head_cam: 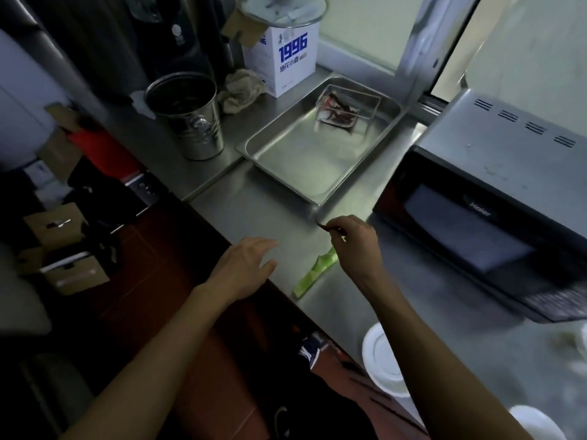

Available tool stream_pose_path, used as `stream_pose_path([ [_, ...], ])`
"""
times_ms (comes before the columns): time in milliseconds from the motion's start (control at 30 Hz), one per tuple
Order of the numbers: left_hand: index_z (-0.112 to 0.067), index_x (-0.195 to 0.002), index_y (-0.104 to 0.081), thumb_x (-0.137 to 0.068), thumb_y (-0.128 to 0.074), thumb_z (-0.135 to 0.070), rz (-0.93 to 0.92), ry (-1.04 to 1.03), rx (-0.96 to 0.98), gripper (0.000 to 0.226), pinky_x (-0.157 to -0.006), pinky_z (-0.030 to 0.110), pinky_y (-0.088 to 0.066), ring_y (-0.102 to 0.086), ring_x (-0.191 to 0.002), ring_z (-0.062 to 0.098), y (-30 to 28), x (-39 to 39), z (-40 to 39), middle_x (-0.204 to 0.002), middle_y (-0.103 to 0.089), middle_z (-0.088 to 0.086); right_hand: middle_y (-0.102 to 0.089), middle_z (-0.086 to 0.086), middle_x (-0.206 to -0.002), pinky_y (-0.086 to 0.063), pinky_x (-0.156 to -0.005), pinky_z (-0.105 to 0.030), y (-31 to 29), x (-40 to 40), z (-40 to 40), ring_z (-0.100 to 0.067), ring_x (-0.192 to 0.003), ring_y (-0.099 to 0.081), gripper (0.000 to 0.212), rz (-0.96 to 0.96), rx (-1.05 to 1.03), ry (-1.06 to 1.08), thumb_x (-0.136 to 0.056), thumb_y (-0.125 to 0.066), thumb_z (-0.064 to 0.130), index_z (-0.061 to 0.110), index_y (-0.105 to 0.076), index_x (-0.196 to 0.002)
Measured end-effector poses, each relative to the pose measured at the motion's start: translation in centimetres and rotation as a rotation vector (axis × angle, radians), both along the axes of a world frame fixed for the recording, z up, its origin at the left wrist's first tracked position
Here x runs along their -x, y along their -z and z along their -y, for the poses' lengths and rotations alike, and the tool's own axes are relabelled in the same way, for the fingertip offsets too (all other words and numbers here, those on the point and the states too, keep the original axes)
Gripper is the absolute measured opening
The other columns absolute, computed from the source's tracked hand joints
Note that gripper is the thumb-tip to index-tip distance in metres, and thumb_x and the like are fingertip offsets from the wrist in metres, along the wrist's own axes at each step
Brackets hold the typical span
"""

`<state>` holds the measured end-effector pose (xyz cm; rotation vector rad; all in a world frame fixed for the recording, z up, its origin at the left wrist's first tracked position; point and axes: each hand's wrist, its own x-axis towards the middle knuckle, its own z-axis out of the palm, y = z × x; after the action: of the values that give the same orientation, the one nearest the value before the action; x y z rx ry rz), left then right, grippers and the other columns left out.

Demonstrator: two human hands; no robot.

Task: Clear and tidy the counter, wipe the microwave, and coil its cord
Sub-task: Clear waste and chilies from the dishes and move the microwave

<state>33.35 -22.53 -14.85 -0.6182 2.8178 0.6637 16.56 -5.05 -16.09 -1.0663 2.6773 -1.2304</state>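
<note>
Pinched between right hand [352, 241] fingertips: small dark scrap [324, 226], held above counter [263, 204] at frame centre. Left hand [246, 265] held flat, fingers relaxed, nothing gripped, at counter's front edge. Green strip [314, 271] laid on counter just below right hand. Microwave [495, 198] seated at right. Steel tray [305, 163] placed upper centre, bucket [187, 115] to its left.

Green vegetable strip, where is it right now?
Head view: the green vegetable strip lies on the counter at its front edge, partly under the right hand, between the left hand and the microwave.
</note>
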Motion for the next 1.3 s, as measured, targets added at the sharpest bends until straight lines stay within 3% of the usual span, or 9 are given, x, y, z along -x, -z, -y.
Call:
stream_pose_path([
  [367, -0.03, -0.148, -0.041, -0.101, -0.048, -0.043, 0.059, -0.05, 0.026, 0.049, -0.116, 0.034, -0.028, -0.034, -0.141, 0.016, -0.5, 6.0, 9.3, -0.152, -0.042, -0.003, -0.071, -0.001, -0.09, -0.054, -0.079, -0.036, 1.5, 7.5, 10.2, -0.018, -0.081, -0.066, 0.018, 0.083, 0.044, 0.003, -0.083, -0.067, 0.005, 0.016, -0.075, -0.094],
  [600, -0.027, -0.142, -0.049, -0.089, -0.042, -0.054, -0.029, -0.016, -0.077, 0.06, -0.113, 0.041, -0.037, -0.044, -0.135, 0.017, -0.1, 14.4, 12.4, -0.146, -0.05, -0.001, -0.071, -0.004, -0.089, -0.053, -0.076, -0.035, 1.8, 12.8, 12.4, -0.022, -0.08, -0.066, 0.018, 0.111, -0.034, 0.114, -0.082, -0.067, 0.006, 0.014, -0.076, -0.095],
  [800, -0.017, -0.133, -0.06, -0.089, -0.053, -0.04, -0.101, 0.109, -0.145, 0.051, -0.104, 0.044, -0.045, -0.055, -0.124, 0.027, 1.6, 21.8, 16.1, -0.133, -0.062, 0.006, -0.07, -0.007, -0.096, -0.054, -0.078, -0.042, 3.1, 17.4, 15.2, -0.027, -0.086, -0.065, 0.023, 0.15, -0.146, 0.231, -0.084, -0.066, 0.008, 0.017, -0.076, -0.103],
  [900, -0.02, -0.135, -0.058, -0.091, -0.047, -0.048, -0.106, 0.179, -0.156, 0.054, -0.105, 0.045, -0.044, -0.055, -0.124, 0.027, 2.7, 25.3, 18.3, -0.136, -0.061, 0.003, -0.069, -0.007, -0.096, -0.053, -0.078, -0.044, 3.5, 19.8, 17.0, -0.027, -0.087, -0.065, 0.021, 0.161, -0.17, 0.287, -0.086, -0.065, 0.009, 0.015, -0.076, -0.103],
  [1033, -0.025, -0.139, -0.054, -0.097, -0.056, -0.041, -0.111, 0.197, -0.193, 0.045, -0.108, 0.042, -0.041, -0.05, -0.13, 0.022, 4.1, 30.4, 21.3, -0.141, -0.057, -0.002, -0.069, -0.01, -0.099, -0.054, -0.077, -0.042, 3.5, 23.9, 19.9, -0.025, -0.087, -0.065, 0.022, 0.079, -0.178, 0.324, -0.086, -0.065, 0.004, 0.01, -0.073, -0.106],
  [1300, -0.03, -0.143, -0.047, -0.099, -0.05, -0.044, -0.081, 0.222, -0.292, 0.047, -0.112, 0.043, -0.039, -0.044, -0.135, 0.017, 4.4, 37.7, 25.0, -0.147, -0.05, -0.006, -0.067, -0.008, -0.102, -0.056, -0.08, -0.041, 4.3, 31.3, 24.0, -0.021, -0.089, -0.063, 0.022, 0.041, -0.195, 0.361, -0.089, -0.06, 0.001, 0.008, -0.071, -0.107],
])
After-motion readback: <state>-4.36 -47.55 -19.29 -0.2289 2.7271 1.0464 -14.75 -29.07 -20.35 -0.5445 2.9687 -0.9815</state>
